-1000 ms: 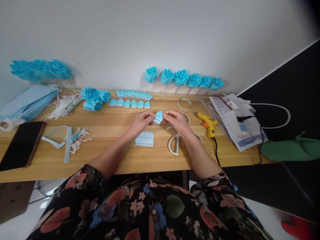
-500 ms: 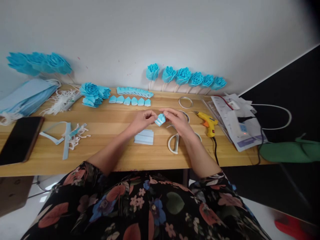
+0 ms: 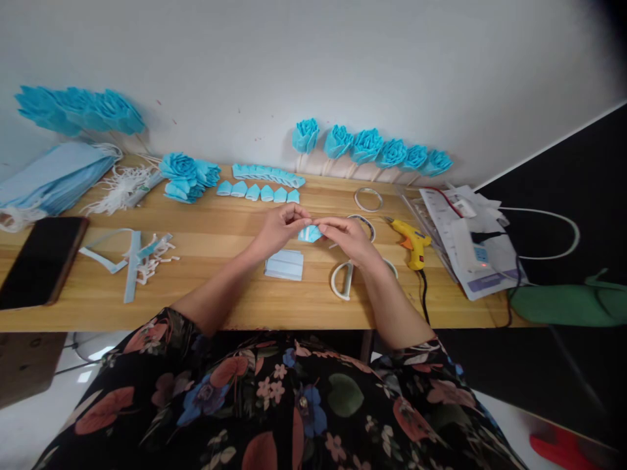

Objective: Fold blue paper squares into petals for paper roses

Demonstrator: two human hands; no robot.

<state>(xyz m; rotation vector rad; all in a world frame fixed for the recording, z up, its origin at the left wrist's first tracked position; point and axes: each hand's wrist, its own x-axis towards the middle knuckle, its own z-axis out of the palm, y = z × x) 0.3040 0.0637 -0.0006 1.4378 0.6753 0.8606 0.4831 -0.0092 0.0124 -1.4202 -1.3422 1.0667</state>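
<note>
Between both hands is a small folded blue fabric petal (image 3: 309,234) with white stripes on it. My left hand (image 3: 283,227) pinches its left side, and my right hand (image 3: 347,236) closes on its right side. Just below lies a stack of pale blue pleated pieces (image 3: 284,266) on the table. Behind the hands stands a row of folded petals (image 3: 253,192), with a longer overlapping row of petals (image 3: 267,174) behind that. Rolls of tape (image 3: 341,281) lie under and beside my right wrist, partly hidden.
A yellow glue gun (image 3: 414,245) lies to the right, near a power strip (image 3: 470,248) on papers. Blue fabric flowers on sticks (image 3: 366,146) lean on the wall. At left are a phone (image 3: 43,261), face masks (image 3: 56,175) and cut strips (image 3: 132,266).
The petal has turned in my fingers and now shows more sideways. Both hands have shifted slightly, the left with its fingers raised more. The whole view has tilted a little.
</note>
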